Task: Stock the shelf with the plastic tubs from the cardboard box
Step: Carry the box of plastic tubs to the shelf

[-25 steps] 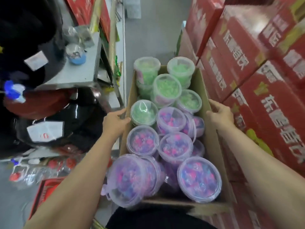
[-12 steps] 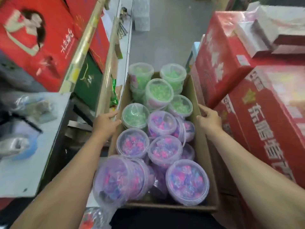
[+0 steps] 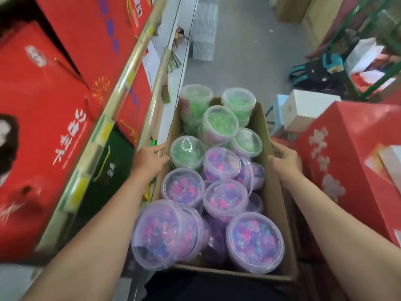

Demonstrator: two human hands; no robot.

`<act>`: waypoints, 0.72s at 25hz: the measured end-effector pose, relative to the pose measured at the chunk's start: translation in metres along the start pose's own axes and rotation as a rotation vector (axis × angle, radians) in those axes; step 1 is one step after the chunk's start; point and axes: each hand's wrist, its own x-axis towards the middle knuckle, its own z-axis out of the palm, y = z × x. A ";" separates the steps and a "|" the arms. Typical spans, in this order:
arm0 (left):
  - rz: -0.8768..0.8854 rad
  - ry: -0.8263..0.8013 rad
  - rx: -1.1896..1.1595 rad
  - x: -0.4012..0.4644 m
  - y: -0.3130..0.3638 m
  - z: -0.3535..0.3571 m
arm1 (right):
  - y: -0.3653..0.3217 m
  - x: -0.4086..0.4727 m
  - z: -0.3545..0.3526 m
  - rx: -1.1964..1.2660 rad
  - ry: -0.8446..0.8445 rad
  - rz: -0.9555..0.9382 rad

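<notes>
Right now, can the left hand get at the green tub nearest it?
Probably yes. The left hand grips the cardboard box wall right beside that green tub, whose lid is uncovered. It would have to let go of the box first.

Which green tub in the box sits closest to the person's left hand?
The green tub at the box's left wall, beside the left hand. The other green tubs sit farther back or to the right.

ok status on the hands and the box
Left hand and right hand grip the cardboard box by its sides. Plastic tubs all inside, lids on. Red cartons close on the right.
</notes>
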 end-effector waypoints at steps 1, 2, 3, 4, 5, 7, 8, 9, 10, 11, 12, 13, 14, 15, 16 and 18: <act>0.019 -0.007 0.005 0.029 0.015 -0.001 | -0.019 0.022 0.001 -0.005 0.007 0.014; 0.029 -0.017 0.016 0.057 0.030 -0.003 | -0.037 0.044 0.000 -0.013 0.007 0.013; 0.033 -0.025 0.027 0.086 0.046 -0.004 | -0.053 0.070 0.001 -0.013 0.018 0.009; 0.035 -0.029 0.032 0.112 0.061 -0.003 | -0.065 0.096 0.002 -0.002 0.031 0.006; 0.042 -0.025 0.033 0.137 0.075 -0.001 | -0.077 0.120 0.002 0.010 0.034 0.007; 0.042 -0.018 0.045 0.187 0.105 0.006 | -0.100 0.176 0.004 0.009 0.021 0.028; 0.044 -0.013 0.048 0.221 0.121 0.013 | -0.112 0.214 0.006 0.012 0.019 0.031; 0.048 -0.011 0.046 0.252 0.134 0.021 | -0.122 0.248 0.009 0.017 0.015 0.033; 0.054 -0.010 0.041 0.281 0.146 0.029 | -0.130 0.281 0.013 0.023 0.002 0.016; 0.052 -0.008 0.032 0.310 0.160 0.037 | -0.141 0.314 0.016 0.018 -0.012 -0.005; 0.056 -0.006 0.030 0.338 0.175 0.044 | -0.152 0.346 0.017 0.012 -0.015 -0.016; 0.053 -0.004 0.031 0.369 0.195 0.051 | -0.166 0.383 0.016 0.007 -0.016 -0.015; 0.042 0.001 0.026 0.396 0.212 0.057 | -0.177 0.417 0.015 -0.005 -0.016 -0.011; 0.036 0.012 0.016 0.423 0.229 0.061 | -0.192 0.449 0.015 -0.023 -0.016 -0.014; 0.037 0.020 0.009 0.451 0.246 0.065 | -0.207 0.482 0.015 -0.037 -0.021 -0.021; 0.020 0.032 0.010 0.508 0.279 0.072 | -0.236 0.546 0.016 -0.045 -0.022 -0.024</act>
